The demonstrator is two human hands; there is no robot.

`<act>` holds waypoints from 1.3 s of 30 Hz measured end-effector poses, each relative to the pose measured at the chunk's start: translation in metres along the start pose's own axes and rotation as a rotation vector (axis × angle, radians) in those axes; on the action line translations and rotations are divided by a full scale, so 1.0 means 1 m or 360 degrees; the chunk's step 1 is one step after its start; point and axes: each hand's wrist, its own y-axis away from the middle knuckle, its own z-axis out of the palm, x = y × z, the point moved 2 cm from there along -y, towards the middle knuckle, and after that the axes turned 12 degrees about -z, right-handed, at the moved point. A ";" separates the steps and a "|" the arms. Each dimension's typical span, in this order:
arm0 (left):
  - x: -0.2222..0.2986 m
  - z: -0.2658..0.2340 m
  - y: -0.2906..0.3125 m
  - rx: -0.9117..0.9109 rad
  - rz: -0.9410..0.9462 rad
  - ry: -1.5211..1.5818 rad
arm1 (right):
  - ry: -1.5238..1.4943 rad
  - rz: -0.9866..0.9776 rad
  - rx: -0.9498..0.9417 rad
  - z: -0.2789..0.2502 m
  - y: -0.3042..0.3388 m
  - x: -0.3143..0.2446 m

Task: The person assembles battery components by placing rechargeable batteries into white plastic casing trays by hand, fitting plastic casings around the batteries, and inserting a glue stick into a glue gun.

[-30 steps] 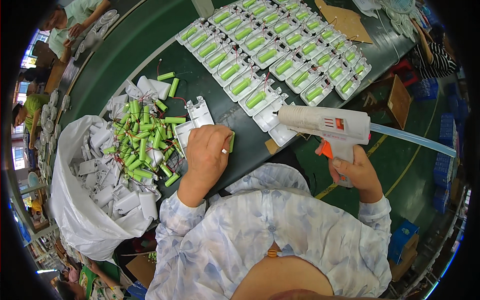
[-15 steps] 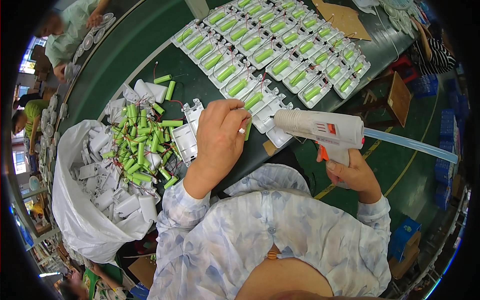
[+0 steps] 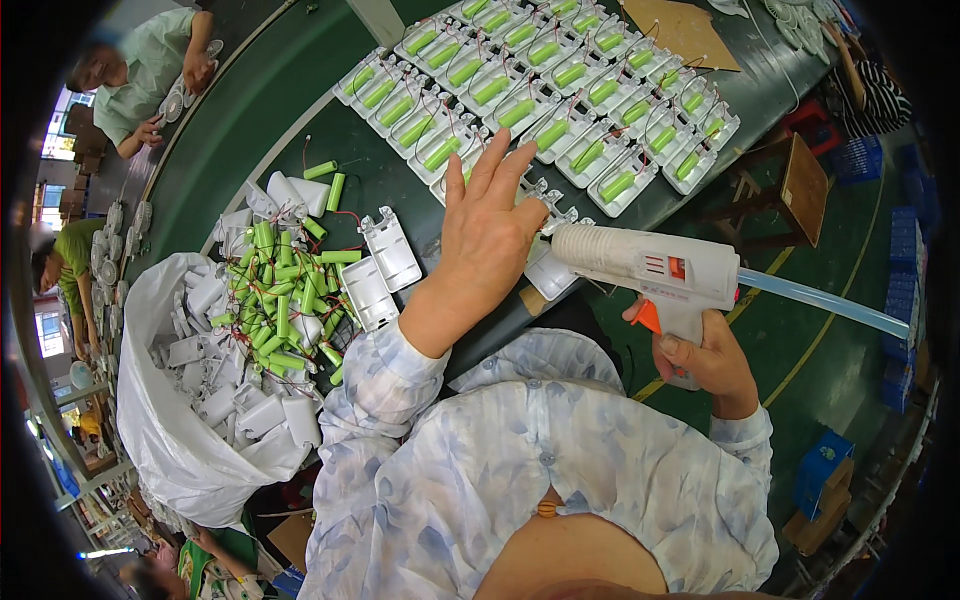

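In my right hand [image 3: 712, 362] is a white hot glue gun [image 3: 650, 262], gripped by its handle below an orange trigger. A clear glue stick [image 3: 825, 302] juts from its back, and the nozzle points left beside my left hand [image 3: 482, 235]. That hand has its fingers stretched and spread over the nearest white plastic housings, hiding part of them. Rows of housings, each with a green battery cell [image 3: 552, 135] and thin wires, cover the table beyond. Two housings without cells, one a white shell [image 3: 392, 250], lie left of my left wrist.
Loose green cells with red wires [image 3: 283, 285] are heaped at the left. Beside them a white bag [image 3: 165, 425] holds white plastic parts. A cardboard sheet [image 3: 685, 32] lies at the table's far end; a wooden stool [image 3: 800, 190] stands right. Other people work at the far left.
My left hand has moved from a curled pose to spread fingers, farther right and up over the housings. A shell beside my wrist now shows more fully. The glue gun has shifted slightly.
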 end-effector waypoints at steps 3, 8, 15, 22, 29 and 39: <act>0.000 0.007 0.000 -0.0016 0.0018 -0.0067 | -0.0018 -0.0041 0.0006 0.000 0.003 0.001; -0.002 0.014 0.003 0.0009 0.0031 -0.0035 | 0.0086 -0.0054 0.0100 0.001 0.004 0.008; 0.003 -0.021 0.008 0.0025 -0.0144 -0.0033 | -0.0015 -0.0112 0.0082 -0.001 0.001 0.008; -0.022 -0.053 0.028 0.0130 -0.0308 -0.0044 | 0.0016 -0.0147 0.0061 0.002 -0.013 0.015; -0.052 -0.067 0.042 0.0231 -0.0419 -0.0132 | 0.0010 -0.0123 0.0109 0.007 -0.005 0.011; -0.122 -0.108 0.046 0.0521 -0.0668 -0.0610 | -0.0010 -0.0189 0.0095 0.002 -0.002 0.015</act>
